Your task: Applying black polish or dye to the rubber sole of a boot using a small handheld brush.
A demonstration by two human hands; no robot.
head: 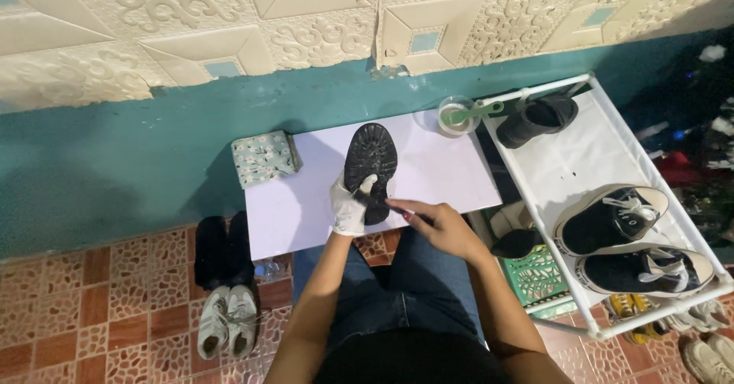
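Note:
A black shoe [371,158] is held sole-up over a white board [306,200] that rests across my lap. My left hand [348,206], in a white glove, grips the shoe near its heel. My right hand [440,227] is bare and holds a small dark tool, likely a brush, with its tip against the heel end of the sole. The tool is mostly hidden by my fingers.
A folded patterned cloth [264,157] lies at the board's far left corner. A clear bowl with a green-handled brush [459,115] sits at the far right. A white rack [604,170] on the right carries black sneakers [612,219] and a black sandal [539,118]. White shoes [228,321] stand on the tiled floor.

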